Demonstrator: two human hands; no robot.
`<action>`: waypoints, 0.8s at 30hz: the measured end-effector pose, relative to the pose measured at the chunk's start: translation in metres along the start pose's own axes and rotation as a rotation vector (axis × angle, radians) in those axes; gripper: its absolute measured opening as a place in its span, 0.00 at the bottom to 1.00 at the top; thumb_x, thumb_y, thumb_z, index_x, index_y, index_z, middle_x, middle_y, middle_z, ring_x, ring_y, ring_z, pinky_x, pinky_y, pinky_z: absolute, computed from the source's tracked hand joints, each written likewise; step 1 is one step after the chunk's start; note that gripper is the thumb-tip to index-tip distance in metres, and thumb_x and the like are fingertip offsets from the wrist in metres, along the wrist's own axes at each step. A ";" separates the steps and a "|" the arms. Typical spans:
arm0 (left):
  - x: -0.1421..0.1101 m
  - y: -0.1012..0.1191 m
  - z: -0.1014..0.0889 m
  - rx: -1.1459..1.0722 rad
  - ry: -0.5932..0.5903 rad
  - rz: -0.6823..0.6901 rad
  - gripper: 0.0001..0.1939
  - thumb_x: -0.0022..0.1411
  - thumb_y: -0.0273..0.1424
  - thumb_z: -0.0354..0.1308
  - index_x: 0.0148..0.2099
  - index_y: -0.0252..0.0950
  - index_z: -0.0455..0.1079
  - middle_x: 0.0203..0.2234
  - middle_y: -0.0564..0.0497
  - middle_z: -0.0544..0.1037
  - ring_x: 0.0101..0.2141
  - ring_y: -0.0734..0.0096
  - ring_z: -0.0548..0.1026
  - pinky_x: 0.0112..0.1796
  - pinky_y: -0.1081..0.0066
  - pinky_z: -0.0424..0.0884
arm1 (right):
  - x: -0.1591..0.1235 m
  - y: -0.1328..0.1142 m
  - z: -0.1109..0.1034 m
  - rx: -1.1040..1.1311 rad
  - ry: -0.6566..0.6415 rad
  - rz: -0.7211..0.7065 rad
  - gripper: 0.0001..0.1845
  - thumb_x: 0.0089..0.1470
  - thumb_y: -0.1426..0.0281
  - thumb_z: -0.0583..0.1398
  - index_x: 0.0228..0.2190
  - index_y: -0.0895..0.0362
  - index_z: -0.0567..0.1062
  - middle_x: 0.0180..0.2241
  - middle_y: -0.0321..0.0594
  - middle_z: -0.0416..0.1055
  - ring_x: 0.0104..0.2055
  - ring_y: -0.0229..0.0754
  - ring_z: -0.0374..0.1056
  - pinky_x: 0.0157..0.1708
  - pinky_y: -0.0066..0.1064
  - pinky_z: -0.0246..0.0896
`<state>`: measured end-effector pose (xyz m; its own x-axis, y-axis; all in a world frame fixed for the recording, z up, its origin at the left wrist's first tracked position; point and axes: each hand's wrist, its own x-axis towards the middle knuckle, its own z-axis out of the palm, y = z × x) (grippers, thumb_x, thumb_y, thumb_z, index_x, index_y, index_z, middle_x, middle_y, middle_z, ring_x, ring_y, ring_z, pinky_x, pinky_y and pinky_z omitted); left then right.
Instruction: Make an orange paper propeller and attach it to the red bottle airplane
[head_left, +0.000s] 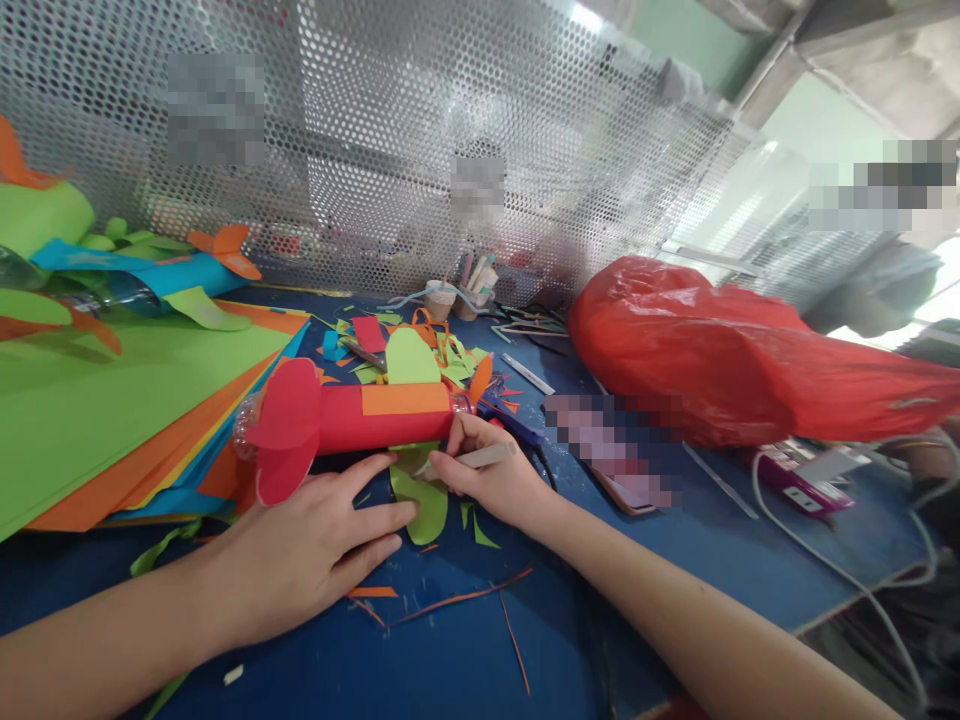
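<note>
A red paper-wrapped bottle rocket (352,420) with an orange band and red fins lies on the blue table (465,650). A green paper fin (424,500) sticks out beneath it. My left hand (315,540) lies flat with fingers stretched out, pressing beside that green fin and just under the rocket. My right hand (495,475) is closed round a grey pen (480,458), its tip on the green fin near the rocket's body.
A stack of green, orange and blue paper sheets (112,420) lies at left, with another paper rocket (142,275) behind. Paper scraps (420,350) litter the middle. A red plastic bag (735,360) sits right, cables (847,560) near it. Perforated metal wall (390,130) behind.
</note>
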<state>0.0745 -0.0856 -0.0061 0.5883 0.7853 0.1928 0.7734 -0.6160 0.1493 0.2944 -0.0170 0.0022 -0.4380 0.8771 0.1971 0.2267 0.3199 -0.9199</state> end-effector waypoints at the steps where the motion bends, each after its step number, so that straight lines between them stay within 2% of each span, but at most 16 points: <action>1: 0.000 0.000 0.000 0.002 0.002 0.001 0.22 0.72 0.43 0.36 0.57 0.55 0.68 0.61 0.43 0.64 0.48 0.52 0.76 0.41 0.50 0.76 | 0.000 0.000 0.000 -0.002 -0.008 0.002 0.14 0.50 0.67 0.62 0.23 0.53 0.61 0.18 0.28 0.63 0.18 0.32 0.56 0.18 0.24 0.49; 11: 0.000 -0.001 0.002 0.001 0.028 0.004 0.23 0.72 0.44 0.35 0.57 0.56 0.68 0.61 0.43 0.65 0.47 0.52 0.76 0.42 0.49 0.76 | -0.001 0.000 0.000 -0.006 -0.014 0.004 0.14 0.50 0.67 0.62 0.23 0.53 0.61 0.17 0.28 0.63 0.17 0.32 0.57 0.17 0.24 0.49; 24: 0.000 0.000 0.001 -0.015 0.034 -0.005 0.21 0.71 0.43 0.39 0.56 0.55 0.69 0.61 0.45 0.65 0.47 0.52 0.76 0.41 0.54 0.77 | 0.001 0.002 -0.001 -0.003 0.023 0.043 0.15 0.48 0.66 0.63 0.22 0.53 0.60 0.18 0.28 0.63 0.18 0.33 0.57 0.17 0.25 0.49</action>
<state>0.0744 -0.0855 -0.0068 0.5760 0.7858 0.2252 0.7724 -0.6134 0.1647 0.2948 -0.0150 0.0008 -0.4077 0.8980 0.1654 0.2478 0.2831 -0.9265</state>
